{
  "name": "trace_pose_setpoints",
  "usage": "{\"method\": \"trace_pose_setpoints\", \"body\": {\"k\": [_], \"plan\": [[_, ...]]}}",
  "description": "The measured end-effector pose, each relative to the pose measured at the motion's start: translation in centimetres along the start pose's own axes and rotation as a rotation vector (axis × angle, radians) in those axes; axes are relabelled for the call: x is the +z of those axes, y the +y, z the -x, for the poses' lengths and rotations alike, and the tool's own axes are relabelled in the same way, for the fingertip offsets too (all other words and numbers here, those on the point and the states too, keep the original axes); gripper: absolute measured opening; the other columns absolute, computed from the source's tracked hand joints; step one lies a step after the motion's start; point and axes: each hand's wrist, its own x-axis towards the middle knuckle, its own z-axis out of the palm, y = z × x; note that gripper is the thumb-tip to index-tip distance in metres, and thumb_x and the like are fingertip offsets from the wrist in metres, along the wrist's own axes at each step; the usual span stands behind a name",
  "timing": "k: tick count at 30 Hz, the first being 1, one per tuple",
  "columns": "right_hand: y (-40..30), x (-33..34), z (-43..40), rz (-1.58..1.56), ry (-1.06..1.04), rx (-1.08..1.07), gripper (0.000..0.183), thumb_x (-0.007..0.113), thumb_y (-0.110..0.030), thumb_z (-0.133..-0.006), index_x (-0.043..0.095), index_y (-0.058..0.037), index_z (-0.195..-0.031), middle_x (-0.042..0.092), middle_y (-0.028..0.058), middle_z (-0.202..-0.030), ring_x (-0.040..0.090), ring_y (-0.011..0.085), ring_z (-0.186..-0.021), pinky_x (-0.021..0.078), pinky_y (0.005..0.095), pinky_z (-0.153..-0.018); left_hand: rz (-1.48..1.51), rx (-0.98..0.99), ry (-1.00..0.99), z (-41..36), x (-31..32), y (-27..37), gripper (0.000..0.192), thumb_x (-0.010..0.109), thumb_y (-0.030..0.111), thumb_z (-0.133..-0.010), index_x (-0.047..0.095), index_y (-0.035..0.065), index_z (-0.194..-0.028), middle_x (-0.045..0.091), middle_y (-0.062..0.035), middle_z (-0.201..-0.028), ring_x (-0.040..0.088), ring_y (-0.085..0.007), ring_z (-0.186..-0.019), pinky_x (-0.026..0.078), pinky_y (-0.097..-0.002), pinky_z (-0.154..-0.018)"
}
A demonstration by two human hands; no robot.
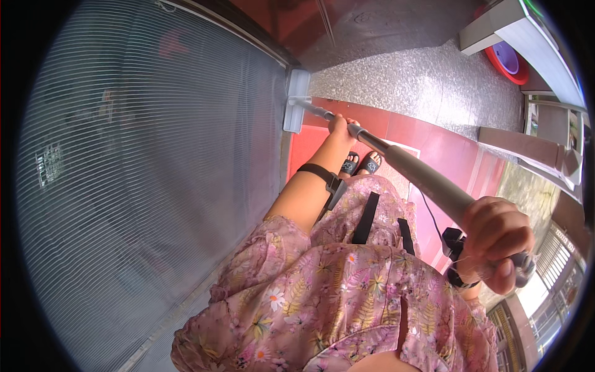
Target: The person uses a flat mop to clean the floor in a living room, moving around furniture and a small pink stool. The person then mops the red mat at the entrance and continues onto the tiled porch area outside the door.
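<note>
A long grey telescopic pole [425, 179] runs diagonally across my body, gripped in both hands. My left hand [342, 129] closes around its thinner metal section near the far end. My right hand [499, 237] is wrapped around the thick grey grip, close to the butt of the handle. At the far end of the pole sits a flat, pale plastic head [297, 120], perhaps of a mop. This head is beside the frame edge of a ribbed, see-through screen [162, 139] on the left; whether they touch I cannot tell.
Below are my feet in black sandals [370, 162], on a mat over red tiles [441, 135]. Beyond lies speckled stone flooring [395, 86]. A red basin [523, 76] with a purple one inside stands upper right, near a pale baluster [520, 142]. A black cable [431, 211] hangs near my right wrist.
</note>
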Motion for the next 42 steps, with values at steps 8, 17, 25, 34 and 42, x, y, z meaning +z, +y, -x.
{"method": "trace_pose_setpoints", "body": {"k": [8, 17, 25, 34, 42], "plan": [[-3.6, -2.2, 1.9, 0.056, 0.045, 0.017, 0.016, 0.051, -0.022, -0.069, 0.044, -0.0105, -0.059, 0.05, -0.0016, -0.046, 0.048, 0.0087, -0.04, 0.0401, 0.0215, -0.042, 0.046, -0.115, 0.09, 3.6, 2.2, -4.6, 0.026, 0.031, 0.028, -0.092, 0.032, 0.0065, -0.078, 0.036, -0.0031, -0.053, 0.038, -0.0157, -0.044, 0.04, -0.0309, -0.044], [-7.6, -5.7, 2.2, 0.014, -0.026, 0.064, 0.016, 0.057, -0.025, -0.062, 0.048, -0.0135, -0.055, 0.055, -0.0025, -0.047, 0.05, 0.0061, -0.04, 0.0418, 0.0182, -0.045, 0.103, -0.22, 0.077, 5.2, 3.8, -10.0, 0.033, 0.03, 0.035, -0.092, 0.031, 0.0073, -0.075, 0.035, -0.0028, -0.053, 0.038, -0.016, -0.044, 0.04, -0.033, -0.047], [-12.5, -5.6, 2.7, 0.209, 0.262, 0.075, 0.009, 0.048, -0.019, -0.055, 0.039, -0.0164, -0.053, 0.042, -0.0049, -0.045, 0.035, 0.0068, -0.041, 0.0297, 0.0211, -0.052, -0.029, -0.352, 0.071, 6.0, 9.8, -16.1, 0.03, 0.035, 0.033, -0.09, 0.035, 0.0058, -0.078, 0.04, -0.0049, -0.06, 0.042, -0.0167, -0.045, 0.044, -0.0343, -0.048], [-20.1, -5.6, 8.6, 0.554, 0.485, -0.112, 0.014, 0.045, -0.031, -0.057, 0.041, -0.0184, -0.052, 0.035, -0.0052, -0.046, 0.037, 0.0129, -0.052, 0.0319, 0.033, -0.066, -0.174, -0.593, -0.059, 10.2, 11.1, -18.9, 0.026, 0.045, 0.027, -0.089, 0.035, 0.0034, -0.09, 0.043, -0.007, -0.065, 0.049, -0.0186, -0.052, 0.049, -0.0375, -0.049], [-12.5, -3.6, 6.3, 0.243, 0.257, -0.025, 0.018, 0.063, -0.015, -0.065, 0.05, -0.0138, -0.053, 0.053, -0.0038, -0.044, 0.051, 0.007, -0.04, 0.0414, 0.0159, -0.046, -0.219, -0.441, 0.051, 7.0, 6.3, -11.1, 0.027, 0.044, 0.026, -0.089, 0.034, 0.0016, -0.09, 0.043, -0.0072, -0.064, 0.048, -0.0188, -0.051, 0.05, -0.0382, -0.055]]}}
